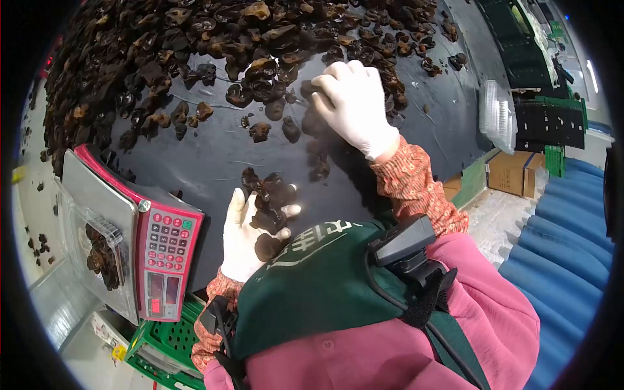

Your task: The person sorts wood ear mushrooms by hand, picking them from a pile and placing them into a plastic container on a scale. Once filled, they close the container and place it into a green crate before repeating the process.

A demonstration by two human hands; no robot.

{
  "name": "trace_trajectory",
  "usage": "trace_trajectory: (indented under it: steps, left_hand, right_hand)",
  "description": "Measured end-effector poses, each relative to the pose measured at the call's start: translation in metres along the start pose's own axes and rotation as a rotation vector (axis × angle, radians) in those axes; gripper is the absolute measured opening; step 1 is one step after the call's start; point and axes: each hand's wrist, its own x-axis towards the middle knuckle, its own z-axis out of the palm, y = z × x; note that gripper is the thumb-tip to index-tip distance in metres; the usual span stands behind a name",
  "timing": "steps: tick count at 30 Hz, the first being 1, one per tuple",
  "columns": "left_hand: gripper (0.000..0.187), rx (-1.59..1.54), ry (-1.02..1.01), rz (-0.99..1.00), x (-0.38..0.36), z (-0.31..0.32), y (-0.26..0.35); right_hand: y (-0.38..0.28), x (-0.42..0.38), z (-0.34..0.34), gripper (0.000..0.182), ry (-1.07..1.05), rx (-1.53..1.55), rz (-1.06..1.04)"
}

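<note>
My left hand (244,237), in a white glove, is turned palm up near the table's front edge. Its fingers curl around several dark wood ear mushrooms (270,205). Over the middle of the table is my right hand (354,107), also gloved in white, with its fingers bent and close together. Blurred wood ear pieces (311,120) lie by its fingertips; whether one is pinched there is hidden. Between my hands and the large heap of wood ear mushrooms (260,32), a few loose pieces (260,132) are scattered on the dark table surface (214,156).
At the left stands a red weighing scale (170,244), bearing a clear plastic box (117,237) with wood ears inside. A green crate (166,344) is below it. Stacked clear trays (497,117) sit at the right edge, near a cardboard box (513,174) and blue sheeting (569,221).
</note>
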Motion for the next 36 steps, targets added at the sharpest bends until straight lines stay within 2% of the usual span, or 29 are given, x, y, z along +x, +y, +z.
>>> trace_trajectory:
  steps: [2, 3, 5, 6, 7, 8, 10, 12, 15, 17, 18, 22, 25, 26, 30, 33, 34, 35, 36]
  left_hand:
    - [0.068, -0.021, -0.013, -0.002, -0.001, 0.0, 0.001]
    - [0.068, -0.01, -0.008, -0.004, 0.0, 0.0, 0.001]
    - [0.067, -0.031, -0.021, -0.028, 0.001, 0.001, 0.0]
    - [0.065, -0.062, -0.041, -0.049, 0.001, 0.002, 0.0]
    - [0.062, -0.019, 0.016, -0.051, 0.003, 0.004, 0.0]
    - [0.059, 0.024, 0.073, -0.054, 0.004, 0.006, -0.001]
    - [0.054, 0.151, 0.06, -0.05, 0.007, -0.004, -0.002]
    - [0.045, 0.243, 0.078, -0.027, 0.005, -0.003, -0.004]
    - [0.044, 0.196, 0.047, -0.038, 0.003, -0.008, -0.004]
    - [0.044, 0.173, 0.07, -0.018, 0.003, -0.005, -0.005]
    - [0.045, 0.17, 0.084, -0.001, 0.002, -0.003, -0.006]
    - [0.046, 0.17, 0.128, 0.047, -0.003, 0.001, -0.009]
    - [0.048, 0.159, 0.106, 0.026, -0.001, -0.003, -0.008]
    - [0.048, 0.167, 0.103, 0.017, 0.0, -0.003, -0.009]
    - [0.05, 0.198, 0.084, -0.008, 0.004, -0.003, -0.01]
    - [0.053, 0.18, 0.092, -0.014, 0.002, -0.001, -0.009]
    - [0.054, 0.166, 0.102, -0.018, 0.0, 0.0, -0.009]
    - [0.056, 0.141, 0.068, -0.029, -0.002, 0.002, -0.009]
    - [0.057, 0.116, 0.031, -0.044, -0.004, 0.004, -0.009]
  right_hand:
    - [-0.006, -0.004, -0.013, 0.017, 0.035, 0.115, 0.07]
    - [-0.014, -0.008, -0.025, 0.016, 0.005, 0.271, 0.124]
    - [-0.036, -0.015, -0.053, 0.018, -0.096, 0.594, 0.104]
    - [-0.044, -0.019, -0.06, 0.018, -0.242, 0.767, 0.083]
    - [-0.051, -0.022, -0.065, 0.019, -0.388, 0.938, 0.061]
    - [-0.054, -0.026, -0.066, 0.019, -0.389, 0.964, 0.082]
    - [-0.041, -0.029, -0.058, 0.019, -0.317, 0.888, 0.272]
    - [-0.026, -0.031, -0.044, 0.019, -0.146, 0.519, 0.32]
    - [-0.02, -0.029, -0.032, 0.019, -0.28, 0.297, 0.287]
    - [-0.024, -0.029, -0.023, 0.018, -0.335, 0.082, 0.148]
    - [-0.025, -0.03, -0.017, 0.017, -0.257, 0.109, 0.14]
    - [-0.025, -0.034, -0.018, 0.016, -0.312, 0.161, 0.266]
    - [-0.02, -0.042, -0.015, 0.012, -0.159, 0.249, 0.212]
    - [-0.017, -0.045, -0.012, 0.013, -0.218, 0.216, 0.19]
    - [-0.015, -0.041, -0.019, 0.014, -0.155, 0.112, 0.112]
    - [-0.026, -0.03, -0.043, 0.018, -0.233, 0.397, 0.395]
    - [-0.033, -0.025, -0.058, 0.019, -0.3, 0.616, 0.512]
    - [-0.04, -0.033, -0.063, 0.022, -0.328, 0.855, 0.569]
    - [-0.048, -0.034, -0.073, 0.024, -0.437, 0.935, 0.465]
